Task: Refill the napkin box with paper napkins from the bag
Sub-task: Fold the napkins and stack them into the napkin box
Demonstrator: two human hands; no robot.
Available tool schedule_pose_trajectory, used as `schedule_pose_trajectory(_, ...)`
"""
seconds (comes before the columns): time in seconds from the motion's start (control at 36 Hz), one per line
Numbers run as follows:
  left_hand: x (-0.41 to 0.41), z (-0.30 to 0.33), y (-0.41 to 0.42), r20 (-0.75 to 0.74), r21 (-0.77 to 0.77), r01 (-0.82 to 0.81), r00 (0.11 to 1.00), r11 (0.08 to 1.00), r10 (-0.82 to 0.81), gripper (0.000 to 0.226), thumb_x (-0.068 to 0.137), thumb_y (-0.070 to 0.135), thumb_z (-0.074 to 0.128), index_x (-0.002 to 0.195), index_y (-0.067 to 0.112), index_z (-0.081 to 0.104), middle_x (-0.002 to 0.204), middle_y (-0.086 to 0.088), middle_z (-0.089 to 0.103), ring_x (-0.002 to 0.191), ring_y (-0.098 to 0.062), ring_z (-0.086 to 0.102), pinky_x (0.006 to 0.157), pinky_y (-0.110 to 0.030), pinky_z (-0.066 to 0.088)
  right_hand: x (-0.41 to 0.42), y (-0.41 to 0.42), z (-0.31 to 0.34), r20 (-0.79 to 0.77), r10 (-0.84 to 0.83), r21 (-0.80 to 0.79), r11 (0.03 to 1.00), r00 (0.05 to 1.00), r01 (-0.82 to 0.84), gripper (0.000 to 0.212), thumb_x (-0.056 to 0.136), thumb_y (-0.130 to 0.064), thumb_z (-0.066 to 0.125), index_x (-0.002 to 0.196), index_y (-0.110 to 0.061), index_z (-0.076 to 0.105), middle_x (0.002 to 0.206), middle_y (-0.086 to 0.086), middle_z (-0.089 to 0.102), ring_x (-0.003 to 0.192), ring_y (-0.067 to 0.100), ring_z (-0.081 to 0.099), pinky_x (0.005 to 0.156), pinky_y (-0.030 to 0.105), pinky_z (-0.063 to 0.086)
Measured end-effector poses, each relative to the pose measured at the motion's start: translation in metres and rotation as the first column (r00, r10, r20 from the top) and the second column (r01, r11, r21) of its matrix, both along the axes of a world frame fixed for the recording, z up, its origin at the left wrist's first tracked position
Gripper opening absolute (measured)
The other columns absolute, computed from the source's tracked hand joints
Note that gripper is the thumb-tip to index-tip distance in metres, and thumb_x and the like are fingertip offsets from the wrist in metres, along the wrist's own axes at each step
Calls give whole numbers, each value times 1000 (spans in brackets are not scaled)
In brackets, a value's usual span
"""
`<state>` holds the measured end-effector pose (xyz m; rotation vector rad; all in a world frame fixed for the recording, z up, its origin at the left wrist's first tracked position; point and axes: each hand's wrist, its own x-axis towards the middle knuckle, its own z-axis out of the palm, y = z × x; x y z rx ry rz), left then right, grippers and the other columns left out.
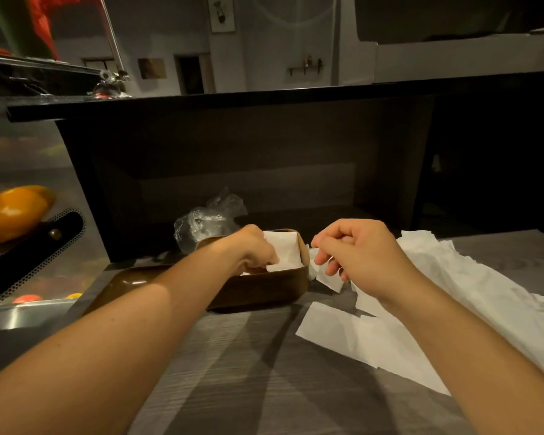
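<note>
A brown napkin box (264, 287) stands open on the grey wooden table. White napkins (285, 251) stand inside it at its right end. My left hand (250, 249) reaches into the box, its fingers curled on those napkins. My right hand (355, 249) hovers just right of the box and pinches a small folded napkin (330, 279). Loose white napkins (453, 309) lie spread over the table to the right, under my right forearm. A crumpled clear plastic bag (204, 224) sits behind the box.
The box's brown lid (123, 282) lies flat to its left. A dark perforated tray with orange peppers (10, 211) stands at the far left. A dark counter (233, 102) rises behind the table.
</note>
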<state>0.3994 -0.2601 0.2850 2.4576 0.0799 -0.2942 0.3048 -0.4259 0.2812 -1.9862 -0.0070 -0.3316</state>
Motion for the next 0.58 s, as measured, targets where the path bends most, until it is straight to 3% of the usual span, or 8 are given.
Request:
schedule_pose_trajectory(0.11,-3,-2,3,-6,172,58,998,983,-58,69,84,32,80,141,14,45,123,-6,56,111,-26,57,88,-38,49,-2,-1,-3,20,0,31,1000,1000,-1,14,97,-20,65,86,-22,73,66,-9,69,56,2,65,50,11,46)
schedule_pose_trajectory(0.25,-8,4,6,316,491,55,919,869,-237,75,71,49,87,126,14,49,106,-4,61,95,-22,61,81,-37,58,-2,-2,-8,5,-18,44,999,1000,17,16,98,-19,64,84,-23,72,64,-8,69,55,2,65,50,12,46)
schedule_pose_trajectory(0.33,-11,13,11,350,447,37,912,894,-213,59,77,48,82,114,15,50,98,-4,62,84,-20,62,77,-37,59,-2,-1,-9,5,-23,51,998,1000,23,18,98,-20,64,82,-25,72,62,-9,69,55,3,65,51,13,47)
schedule_pose_trajectory(0.44,-6,8,18,261,364,48,953,930,-152,16,91,18,72,102,12,63,91,-9,69,84,-24,70,80,-44,62,-3,-1,-11,15,-31,47,998,999,30,16,97,-22,65,83,-26,72,66,-8,70,58,8,66,55,19,51)
schedule_pose_trajectory(0.5,-4,2,19,215,348,60,966,936,-142,17,89,6,69,104,12,65,95,-10,69,86,-26,71,80,-46,63,-3,-1,-12,16,-33,51,998,999,32,16,97,-23,65,84,-26,72,67,-8,70,58,8,66,55,19,51)
schedule_pose_trajectory(0.58,-4,-2,17,196,333,64,971,941,-135,20,89,4,68,106,13,65,100,-8,66,91,-25,67,85,-44,61,-3,-2,-14,14,-32,62,998,999,31,16,98,-23,65,84,-26,72,67,-8,70,57,8,66,54,18,50)
